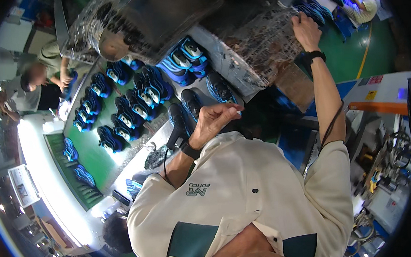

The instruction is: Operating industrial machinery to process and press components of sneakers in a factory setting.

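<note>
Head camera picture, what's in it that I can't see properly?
In the head view:
Whatever the left hand may pinch: too small to tell.
The top of the film-covered machine: cut off by the upper edge.
Whatever is under the right hand: hidden by that hand.
What the far worker is doing: too small.

And here we are on a shoe-factory floor, with rows of blue-and-black shoes (140,102) along a green conveyor belt (94,150), a worker (48,57) seated beside it, metal machinery (395,147) at our right, and yellow line marking (365,50) on green flooring (384,54).
</note>
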Tool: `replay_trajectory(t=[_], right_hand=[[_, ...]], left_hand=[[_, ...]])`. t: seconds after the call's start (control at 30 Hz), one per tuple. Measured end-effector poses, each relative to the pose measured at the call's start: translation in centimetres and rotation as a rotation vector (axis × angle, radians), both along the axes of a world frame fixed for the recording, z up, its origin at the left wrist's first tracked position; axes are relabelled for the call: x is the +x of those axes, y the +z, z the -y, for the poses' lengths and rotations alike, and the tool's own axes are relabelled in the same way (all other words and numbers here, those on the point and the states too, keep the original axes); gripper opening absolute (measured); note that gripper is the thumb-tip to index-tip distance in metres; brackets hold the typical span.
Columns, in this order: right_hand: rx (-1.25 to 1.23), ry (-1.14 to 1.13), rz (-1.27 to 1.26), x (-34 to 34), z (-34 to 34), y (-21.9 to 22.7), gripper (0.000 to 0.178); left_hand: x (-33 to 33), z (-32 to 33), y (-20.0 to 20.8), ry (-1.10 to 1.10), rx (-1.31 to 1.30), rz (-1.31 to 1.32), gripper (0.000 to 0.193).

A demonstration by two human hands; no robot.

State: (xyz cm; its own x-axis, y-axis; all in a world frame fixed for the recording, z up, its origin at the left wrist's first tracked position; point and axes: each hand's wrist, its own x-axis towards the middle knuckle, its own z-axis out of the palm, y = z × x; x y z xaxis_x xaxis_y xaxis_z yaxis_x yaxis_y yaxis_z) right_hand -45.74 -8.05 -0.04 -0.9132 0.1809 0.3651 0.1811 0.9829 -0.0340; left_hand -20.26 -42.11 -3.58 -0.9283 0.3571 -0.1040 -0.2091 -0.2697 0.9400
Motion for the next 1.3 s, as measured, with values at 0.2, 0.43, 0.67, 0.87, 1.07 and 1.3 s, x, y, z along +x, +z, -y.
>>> replay_trajectory(t=[0.2, 0.43, 0.67, 0.87, 1.07, 1.3], right_hand=[[-0.1, -0.026, -0.039, 1.0, 0.7, -1.2, 0.046], [-0.182, 0.018, -0.09, 1.5, -0.8, -1.9, 0.045], [-0.252, 0.064, -0.185, 1.7, -0.7, -0.6, 0.046], [-0.273, 0.132, -0.173, 1.1, -1.9, -3.2, 0.045], [-0.31, 0.191, -0.139, 2.1, -6.8, -0.9, 0.044], [-0.367, 0.32, -0.22, 1.1, -10.7, -2.0, 0.035]], left_hand=[[-0.9, -6.2, 16.0, -0.377, 0.196, -0.682, 0.055], [9.7, -17.7, 29.4, -0.246, 0.72, -0.388, 0.073], [7.4, -25.6, 23.2, -0.601, 0.77, -0.546, 0.072], [6.7, -31.3, 25.1, -0.648, 1.033, -0.447, 0.082], [-1.1, -34.4, 25.8, -0.81, 0.842, -0.855, 0.085], [-14.7, -24.3, 29.8, 0.13, -0.607, -0.892, 0.066]])
